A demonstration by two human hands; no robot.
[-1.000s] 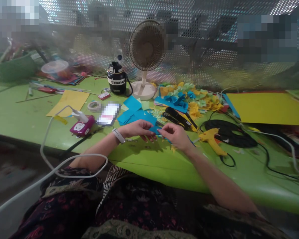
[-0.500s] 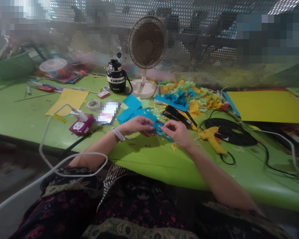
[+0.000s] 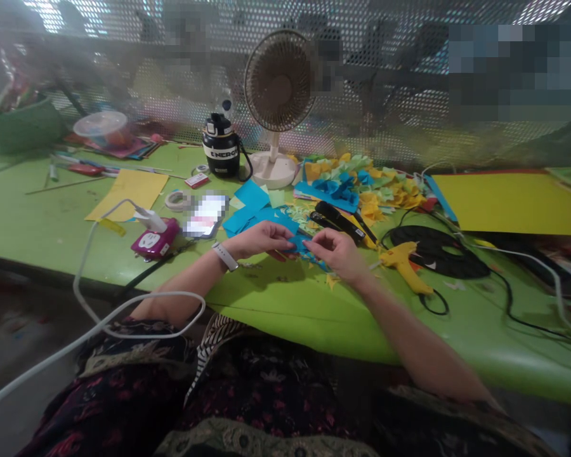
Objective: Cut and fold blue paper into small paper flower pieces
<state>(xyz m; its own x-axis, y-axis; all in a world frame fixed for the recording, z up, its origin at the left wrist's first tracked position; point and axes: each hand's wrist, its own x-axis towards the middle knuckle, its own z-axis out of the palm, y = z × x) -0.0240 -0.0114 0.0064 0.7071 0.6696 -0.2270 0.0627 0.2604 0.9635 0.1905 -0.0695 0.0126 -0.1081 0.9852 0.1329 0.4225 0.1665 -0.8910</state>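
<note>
Between my two hands, over the front part of the green table (image 3: 266, 301), is a small piece of blue paper (image 3: 301, 243). My left hand (image 3: 268, 240) pinches its left side between thumb and fingers. On the other side, my right hand (image 3: 335, 251) grips it with closed fingertips. Small blue and yellow paper scraps lie beneath and beside the fingers. Just behind my left hand lie blue paper sheets (image 3: 253, 195). A black stapler (image 3: 339, 222) rests behind my right hand, with a yellow glue gun (image 3: 408, 265) to its right. Fingers partly hide the held paper.
A fan (image 3: 280, 86) and a black bottle (image 3: 221, 147) stand at the back. Folded paper pieces (image 3: 385, 187) are heaped right of the fan. On the left are a phone (image 3: 206, 214), a tape roll (image 3: 177, 200) and a purple power adapter (image 3: 155, 241) with a looping white cable.
</note>
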